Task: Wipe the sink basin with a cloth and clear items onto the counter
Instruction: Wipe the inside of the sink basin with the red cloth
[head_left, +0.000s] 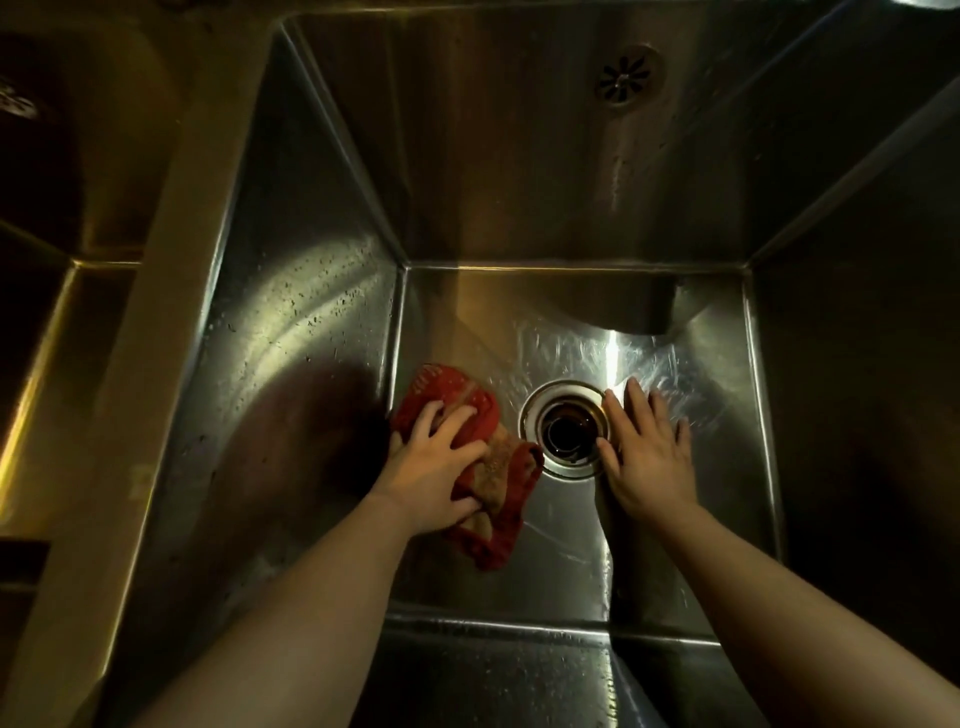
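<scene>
Wiping looks under way: the left hand (434, 467) presses spread, lightly bent fingers on the cloth (460, 387) bunched under its palm on the basin (691, 343) floor, the right hand (647, 457) lies flat and empty just across the drain (566, 428), and the next stroke probably needs steady downward pressure.

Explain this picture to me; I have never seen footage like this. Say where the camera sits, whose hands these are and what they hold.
There is no machine here: one camera worn on a person's head looks down into a steel sink basin. Both bare arms reach in from the bottom edge. The left hand presses a crumpled red cloth onto the basin floor, left of the round drain. The right hand lies flat and empty on the floor, right of the drain. A second basin shows dimly at far left.
</scene>
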